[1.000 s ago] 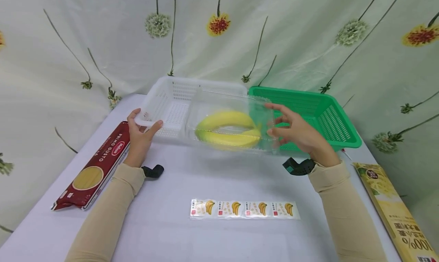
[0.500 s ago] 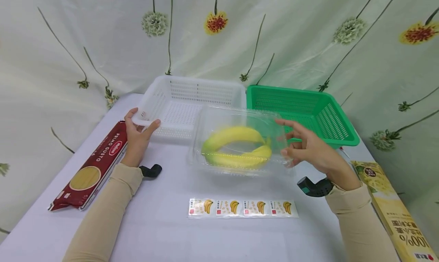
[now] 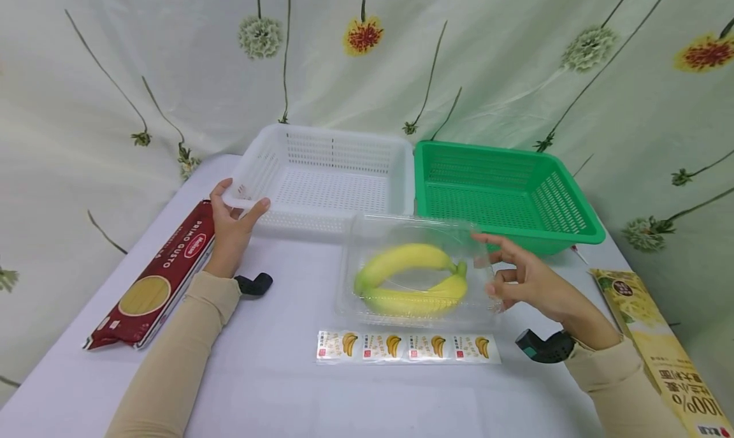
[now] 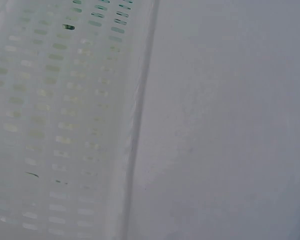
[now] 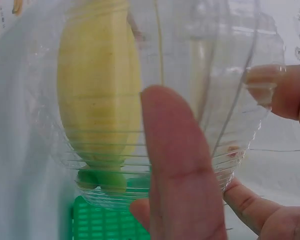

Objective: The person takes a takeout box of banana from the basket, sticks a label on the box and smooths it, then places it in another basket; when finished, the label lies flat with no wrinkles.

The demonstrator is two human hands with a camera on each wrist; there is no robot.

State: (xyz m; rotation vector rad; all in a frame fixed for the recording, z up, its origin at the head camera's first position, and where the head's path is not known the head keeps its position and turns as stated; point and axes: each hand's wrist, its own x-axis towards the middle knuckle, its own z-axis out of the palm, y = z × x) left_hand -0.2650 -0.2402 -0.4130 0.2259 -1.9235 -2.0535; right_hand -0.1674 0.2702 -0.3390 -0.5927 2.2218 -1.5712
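My right hand (image 3: pixel 530 282) grips the right end of a clear plastic container (image 3: pixel 347 278), with a thumb and fingers spread over its side. Two bananas (image 3: pixel 413 302) lie inside it, their tips meeting in a ring. In the right wrist view, the thumb presses the clear wall and one banana (image 5: pixel 97 90) shows through the plastic. At the left front corner of a white slotted basket (image 3: pixel 309 220), my left hand (image 3: pixel 228 237) holds the rim between thumb and fingers. The left wrist view shows the basket wall (image 4: pixel 55 125) but no fingers.
A green basket (image 3: pixel 493 231) stands against the white one's right side. Near the container's front edge lies a strip of banana stickers (image 3: pixel 408 347). A red spaghetti pack (image 3: pixel 155 278) lies at left, a yellow pasta pack (image 3: pixel 659 349) at right. A flowered cloth hangs behind.
From above the white basket's front, my right hand has brought the container with the bananas toward me and slightly right, close to the stickers. My left hand stays on the white basket.
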